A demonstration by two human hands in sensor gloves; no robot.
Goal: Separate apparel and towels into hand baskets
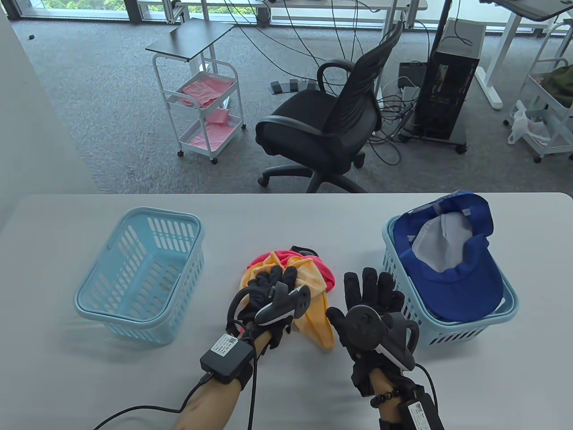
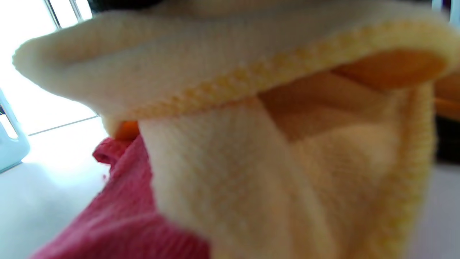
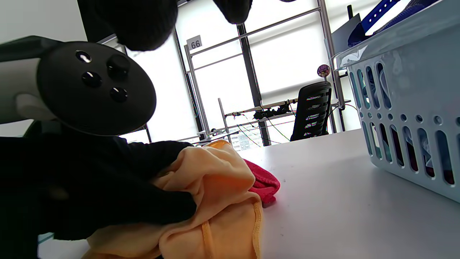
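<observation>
Your left grip (image 1: 268, 291) is clenched on the orange cloth (image 1: 313, 322), fingers curled into the top of the bunch near the middle of the worktop (image 1: 67, 380), toward its front edge. Your right grip (image 1: 371, 300) is released, fingers straight and spread, hovering over the worktop between the cloth and the right basket (image 1: 452, 333); cannot tell if the fingertips touch the basket wall.

Orange cloth is crumpled, part of it trailing toward the front edge. A red cloth (image 1: 324, 271) lies under and behind it, mostly covered, only the far edge showing. A dark scrap (image 1: 304, 251) pokes out at the back of the pile; too little visible to say what it is.

Right basket sits at the right edge of the worktop with a blue cap (image 1: 456, 268) lying upside down on top, pale lining up. Whatever is below the cap is hidden; only dark bits show through the slots in the right wrist view.

Left basket (image 1: 138, 273), pale blue, stands toward the left edge, well apart from the pile.

Left wrist view is blurred, filled by pale yellow-orange fabric (image 2: 251, 144) with red fabric at lower left; no fingers visible there.
</observation>
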